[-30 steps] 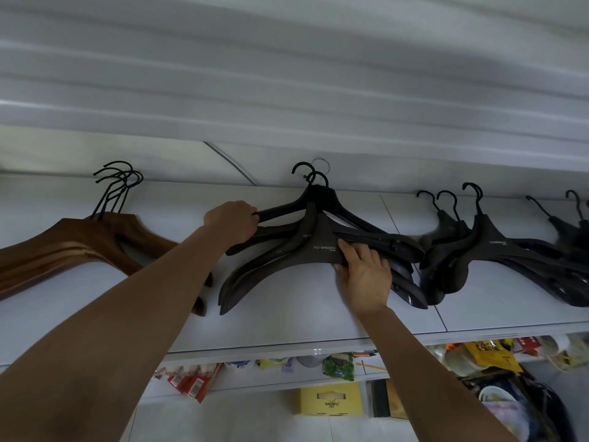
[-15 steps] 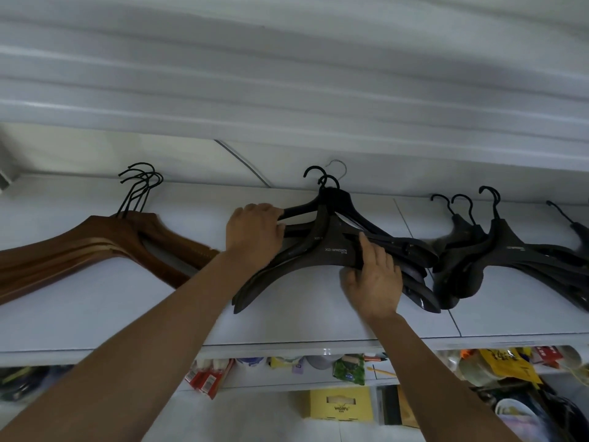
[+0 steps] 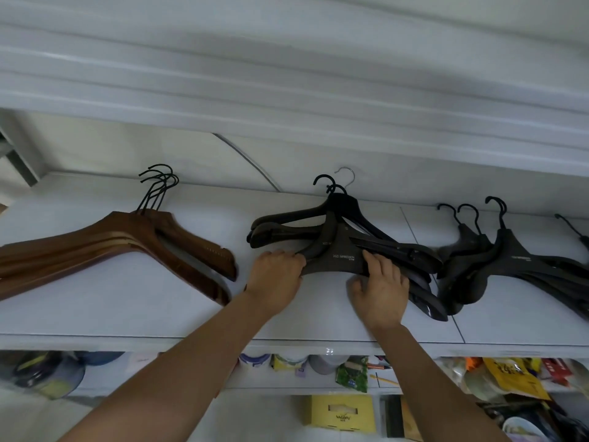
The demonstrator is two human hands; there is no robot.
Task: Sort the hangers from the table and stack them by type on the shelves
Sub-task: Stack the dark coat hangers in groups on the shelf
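Unevenly stacked dark hangers (image 3: 342,254) show broad shoulders and black hooks.

Three hanger stacks lie side by side on a shelf (image 3: 127,314), hooks toward the back wall: left stack (image 3: 95,244), middle stack (image 3: 338,250), right stack (image 3: 510,260). The left hand (image 3: 275,282) grips the middle stack's front and the right hand (image 3: 382,295) rests on it. Packets (image 3: 352,373) crowd a lower shelf (image 3: 255,382) beneath.
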